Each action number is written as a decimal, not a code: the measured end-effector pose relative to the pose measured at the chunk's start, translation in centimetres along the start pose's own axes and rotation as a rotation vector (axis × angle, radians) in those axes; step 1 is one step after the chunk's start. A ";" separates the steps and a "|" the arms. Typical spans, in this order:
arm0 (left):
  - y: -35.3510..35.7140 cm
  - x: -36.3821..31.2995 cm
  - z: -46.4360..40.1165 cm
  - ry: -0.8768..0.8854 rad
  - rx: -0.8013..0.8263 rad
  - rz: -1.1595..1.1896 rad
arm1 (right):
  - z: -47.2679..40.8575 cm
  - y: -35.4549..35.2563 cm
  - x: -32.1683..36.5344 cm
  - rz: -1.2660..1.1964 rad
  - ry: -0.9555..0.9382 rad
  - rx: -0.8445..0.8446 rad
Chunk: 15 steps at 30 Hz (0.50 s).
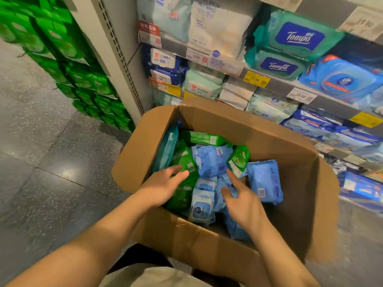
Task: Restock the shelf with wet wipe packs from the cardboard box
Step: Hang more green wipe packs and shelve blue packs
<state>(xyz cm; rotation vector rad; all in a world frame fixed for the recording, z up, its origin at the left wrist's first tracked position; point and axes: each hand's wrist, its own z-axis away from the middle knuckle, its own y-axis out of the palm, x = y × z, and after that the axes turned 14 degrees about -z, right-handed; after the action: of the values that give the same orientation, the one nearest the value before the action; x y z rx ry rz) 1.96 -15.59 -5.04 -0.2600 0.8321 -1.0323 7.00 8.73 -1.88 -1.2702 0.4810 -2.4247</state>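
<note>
Left hand [163, 186] fingers relaxed over green packs [183, 160], right hand [241, 200] spread wide above blue packs [211, 160], both holding nothing, inside open cardboard box [269, 131], near stocked shelf [275, 81] at far right

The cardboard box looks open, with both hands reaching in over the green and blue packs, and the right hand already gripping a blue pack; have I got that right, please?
Not quite. The head view shows the right hand holding nothing, fingers spread above the blue packs. The rest stands: the cardboard box is open and the left hand reaches in over the green packs.
</note>
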 end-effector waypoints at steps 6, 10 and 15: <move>2.1 0.4 -2.3 -0.064 0.013 0.105 | -2.3 3.3 -1.2 -0.077 0.027 0.063; 3.6 0.6 -3.7 -0.186 -0.008 0.288 | -4.7 5.2 -1.9 -0.079 0.028 0.103; 5.2 0.5 -5.5 -0.251 -0.035 0.314 | -7.3 7.6 -2.8 -0.093 -0.039 0.097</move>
<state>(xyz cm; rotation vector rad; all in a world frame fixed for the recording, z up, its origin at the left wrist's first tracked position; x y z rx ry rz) 1.55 -12.36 -11.85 -0.2727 0.6389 -0.6758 3.55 4.30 -11.26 -1.3233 0.2955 -2.4609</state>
